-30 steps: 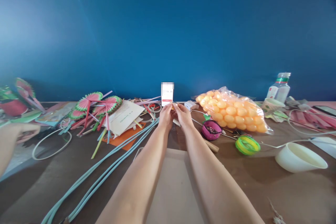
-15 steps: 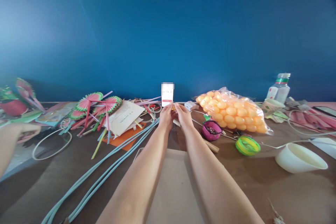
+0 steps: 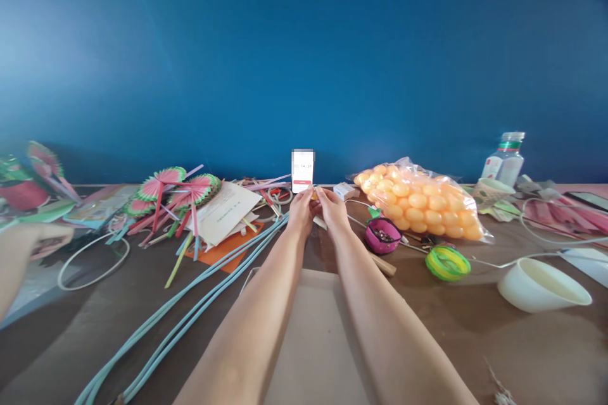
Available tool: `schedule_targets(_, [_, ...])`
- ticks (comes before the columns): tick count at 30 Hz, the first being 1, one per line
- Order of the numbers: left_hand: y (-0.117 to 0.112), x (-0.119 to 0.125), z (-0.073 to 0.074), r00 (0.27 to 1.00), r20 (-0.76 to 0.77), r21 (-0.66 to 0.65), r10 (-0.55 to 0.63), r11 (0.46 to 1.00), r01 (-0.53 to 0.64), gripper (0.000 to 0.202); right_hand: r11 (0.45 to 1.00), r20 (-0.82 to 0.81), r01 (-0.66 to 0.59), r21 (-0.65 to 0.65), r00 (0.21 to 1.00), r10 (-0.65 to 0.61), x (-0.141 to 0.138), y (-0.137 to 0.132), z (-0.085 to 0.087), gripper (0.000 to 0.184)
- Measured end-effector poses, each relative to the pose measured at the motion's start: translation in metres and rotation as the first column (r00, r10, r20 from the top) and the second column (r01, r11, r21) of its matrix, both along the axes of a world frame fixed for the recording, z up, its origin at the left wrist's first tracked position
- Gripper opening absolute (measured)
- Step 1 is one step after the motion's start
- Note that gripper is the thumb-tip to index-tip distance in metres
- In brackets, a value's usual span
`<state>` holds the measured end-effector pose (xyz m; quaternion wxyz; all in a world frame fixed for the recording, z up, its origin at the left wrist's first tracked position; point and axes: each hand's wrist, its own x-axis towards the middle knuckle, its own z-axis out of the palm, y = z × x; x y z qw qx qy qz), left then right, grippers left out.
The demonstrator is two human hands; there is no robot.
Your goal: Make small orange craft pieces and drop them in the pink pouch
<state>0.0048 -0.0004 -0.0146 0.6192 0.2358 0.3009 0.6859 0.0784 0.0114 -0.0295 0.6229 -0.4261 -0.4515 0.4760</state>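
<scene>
My left hand [image 3: 301,207] and my right hand [image 3: 332,207] meet at the middle of the table's far side, fingertips pinched close together. Between them shows a bit of a small yellow-orange piece [image 3: 314,194], mostly covered by the fingers, so its kind is unclear. Just behind the fingertips a phone [image 3: 303,171] with a lit white screen stands upright against the blue wall. To the right of my right hand are a small white box [image 3: 346,191] and a purple pouch [image 3: 382,235] holding small dark bits. Under my forearms lies a beige tray [image 3: 318,335].
A clear bag of orange balls [image 3: 422,202] lies at right, near a yellow-green ring-shaped bundle [image 3: 447,263], a white cup [image 3: 541,286] and a bottle [image 3: 506,158]. Pale blue tubes [image 3: 190,304], paper fans [image 3: 183,190] and papers [image 3: 225,212] lie left. Another person's hand [image 3: 50,240] is far left.
Almost nothing differs. Both of my hands keep the same pinch in the same place; the whole view has shifted very slightly.
</scene>
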Motion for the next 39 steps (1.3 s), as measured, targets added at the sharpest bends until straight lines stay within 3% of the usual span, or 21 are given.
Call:
schedule_targets(12, [-0.003,0.0,0.003,1.0,0.018,-0.015,-0.008,1.0,0.008,0.025,0.993,-0.159,-0.049,-0.103,0.987,0.032,-0.001,-0.009,0.009,0.046])
schedule_targets(22, [-0.003,0.0,0.004,1.0,0.007,-0.033,0.004,0.999,-0.003,0.026,0.998,-0.056,0.002,-0.058,0.998,-0.005,0.0,-0.004,0.003,0.044])
schedule_targets(30, [0.0,-0.003,0.003,0.995,0.055,-0.142,0.084,0.987,-0.076,0.019,0.991,0.165,0.13,0.016,0.978,-0.131,-0.002,-0.005,0.001,0.046])
schedule_targets(35, [0.005,-0.007,0.0,0.987,0.079,-0.261,0.137,0.959,-0.112,0.019,0.933,0.313,0.352,0.08,0.879,-0.358,0.003,-0.007,0.002,0.037])
schedule_targets(39, [0.008,-0.007,0.0,0.988,0.089,-0.29,0.126,0.952,-0.095,0.017,0.9,0.328,0.386,0.202,0.839,-0.434,0.004,-0.008,0.008,0.035])
